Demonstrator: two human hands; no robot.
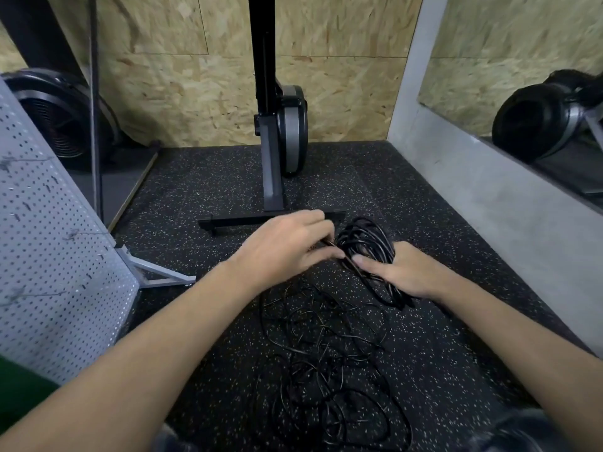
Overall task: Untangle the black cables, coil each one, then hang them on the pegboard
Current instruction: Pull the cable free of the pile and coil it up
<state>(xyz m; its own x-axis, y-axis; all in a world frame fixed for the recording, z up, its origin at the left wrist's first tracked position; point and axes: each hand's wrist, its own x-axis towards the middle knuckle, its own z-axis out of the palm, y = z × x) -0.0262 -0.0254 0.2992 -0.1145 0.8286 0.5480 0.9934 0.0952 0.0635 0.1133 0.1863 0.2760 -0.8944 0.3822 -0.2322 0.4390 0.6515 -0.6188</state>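
- Gripping the coil [365, 241], the right hand [406, 272] curls round it.
- The left hand [287, 252] pinches a cable end [328, 243] just left of the coil.
- The tangle [326, 357] lies nearer than the coil; the pegboard [49, 256] stands well left.

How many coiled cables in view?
1: the coil in the right hand. The rest lies as a loose tangle on the floor; none seen on the pegboard.

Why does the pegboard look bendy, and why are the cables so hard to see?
Head view: the wide lens bows the pegboard near the edge; black cables blend into the dark speckled floor; the bottom edge is blurred.
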